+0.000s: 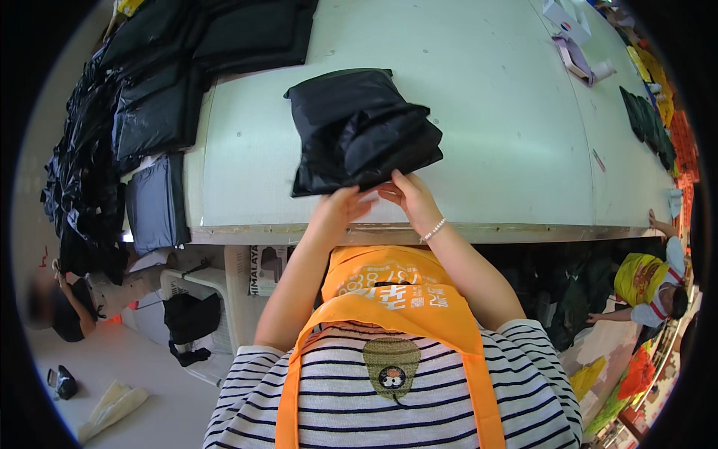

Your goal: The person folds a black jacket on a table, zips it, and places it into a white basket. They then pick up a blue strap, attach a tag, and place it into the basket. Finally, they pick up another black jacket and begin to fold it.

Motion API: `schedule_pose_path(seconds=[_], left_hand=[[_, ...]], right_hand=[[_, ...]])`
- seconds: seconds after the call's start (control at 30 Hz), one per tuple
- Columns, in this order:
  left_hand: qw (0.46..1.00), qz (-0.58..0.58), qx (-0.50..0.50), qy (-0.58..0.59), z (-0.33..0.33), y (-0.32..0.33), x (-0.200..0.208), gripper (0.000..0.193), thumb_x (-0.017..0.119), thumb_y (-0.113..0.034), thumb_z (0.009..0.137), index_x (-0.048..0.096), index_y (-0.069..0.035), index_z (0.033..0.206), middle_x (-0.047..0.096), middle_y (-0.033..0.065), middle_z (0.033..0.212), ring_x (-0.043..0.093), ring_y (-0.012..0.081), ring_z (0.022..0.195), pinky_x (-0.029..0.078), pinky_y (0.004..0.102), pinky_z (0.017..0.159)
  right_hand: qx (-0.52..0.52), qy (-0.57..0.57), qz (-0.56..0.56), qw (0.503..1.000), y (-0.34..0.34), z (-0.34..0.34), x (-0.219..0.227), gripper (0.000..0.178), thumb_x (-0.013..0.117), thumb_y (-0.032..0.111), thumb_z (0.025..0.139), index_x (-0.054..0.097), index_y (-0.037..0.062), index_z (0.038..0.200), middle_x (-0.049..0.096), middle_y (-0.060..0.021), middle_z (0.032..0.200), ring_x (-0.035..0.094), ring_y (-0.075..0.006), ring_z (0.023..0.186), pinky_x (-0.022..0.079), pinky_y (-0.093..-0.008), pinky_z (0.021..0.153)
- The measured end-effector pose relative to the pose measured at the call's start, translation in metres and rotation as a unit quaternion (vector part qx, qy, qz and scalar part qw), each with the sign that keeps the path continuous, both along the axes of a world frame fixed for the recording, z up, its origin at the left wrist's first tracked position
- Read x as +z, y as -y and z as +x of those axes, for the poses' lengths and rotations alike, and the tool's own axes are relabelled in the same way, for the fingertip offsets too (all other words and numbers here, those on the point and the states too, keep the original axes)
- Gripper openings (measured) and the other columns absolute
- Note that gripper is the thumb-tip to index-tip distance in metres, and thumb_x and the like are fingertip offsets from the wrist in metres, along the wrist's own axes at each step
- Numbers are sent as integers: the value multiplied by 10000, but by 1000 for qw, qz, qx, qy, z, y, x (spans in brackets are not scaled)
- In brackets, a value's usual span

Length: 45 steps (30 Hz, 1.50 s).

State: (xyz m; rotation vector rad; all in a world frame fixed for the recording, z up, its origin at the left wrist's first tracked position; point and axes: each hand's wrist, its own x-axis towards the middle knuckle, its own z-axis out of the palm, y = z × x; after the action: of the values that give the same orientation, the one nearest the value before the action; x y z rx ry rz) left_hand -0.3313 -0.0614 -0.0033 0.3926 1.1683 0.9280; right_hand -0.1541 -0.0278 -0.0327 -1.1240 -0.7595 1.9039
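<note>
A black plastic mailing bag [336, 105] lies on the pale table in front of me, its near part bunched up in a loose, wrinkled flap. My left hand [342, 208] is at the bag's near edge, its thumb side against the plastic. Close beside it, my right hand [411, 199] pinches the same edge, thumb on top and fingers curled below. The fingertips of both hands are partly hidden under the bag, and the left fingers look slightly blurred.
Stacks of flat black packages [157, 112] cover the table's left end, with a heap of crumpled black bags [82, 172] beyond. A white box [568, 19] and a purple-grey tray [574, 60] sit far right. Other people [654, 280] are at both sides. A white chair [232, 322] stands below left.
</note>
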Motion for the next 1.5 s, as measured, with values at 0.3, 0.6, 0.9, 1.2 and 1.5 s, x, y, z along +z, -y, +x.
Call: schedule_pose_path(seconds=[0.3, 0.6, 0.9, 1.2, 1.5], left_hand=[[632, 370, -220, -645, -3, -53, 86, 969, 815, -278, 581, 327, 9, 1368, 419, 230, 1306, 394, 362, 1209, 388, 409, 990], [381, 467, -282, -746, 11, -48, 50, 941, 664, -61, 707, 154, -258, 1472, 377, 280, 1327, 521, 342, 1051, 515, 366, 804], [363, 469, -231, -771, -6, -78, 63, 876, 584, 56, 685, 318, -356, 1411, 391, 77, 1406, 615, 253, 818, 557, 323, 601], [414, 440, -295, -740, 16, -82, 63, 890, 570, 75, 709, 218, -246, 1460, 356, 82, 1444, 605, 260, 822, 560, 335, 661], [395, 431, -338, -737, 26, -69, 49, 787, 581, 49, 713, 369, -294, 1388, 365, 69, 1438, 615, 267, 818, 560, 330, 662]], right_hand=[[49, -22, 61, 997, -7, -2, 11, 242, 526, 109, 914, 530, -50, 1097, 622, -117, 1037, 610, -202, 973, 510, -350, 888], [49, 132, 77, 987, -9, -15, 38, 203, 430, -51, 829, 517, -149, 984, 623, -190, 968, 675, -249, 827, 562, -302, 763], [-75, 184, 155, 968, -11, -5, 32, 205, 542, -10, 827, 549, -78, 1020, 623, -165, 999, 642, -247, 884, 531, -338, 774], [133, 623, 526, 563, -41, -1, 11, 145, 539, 134, 831, 661, 60, 853, 640, -85, 936, 568, -254, 942, 400, -385, 862], [159, 652, 551, 496, -42, 55, 22, 189, 599, 298, 830, 672, 125, 809, 648, -25, 806, 548, -197, 925, 392, -346, 780]])
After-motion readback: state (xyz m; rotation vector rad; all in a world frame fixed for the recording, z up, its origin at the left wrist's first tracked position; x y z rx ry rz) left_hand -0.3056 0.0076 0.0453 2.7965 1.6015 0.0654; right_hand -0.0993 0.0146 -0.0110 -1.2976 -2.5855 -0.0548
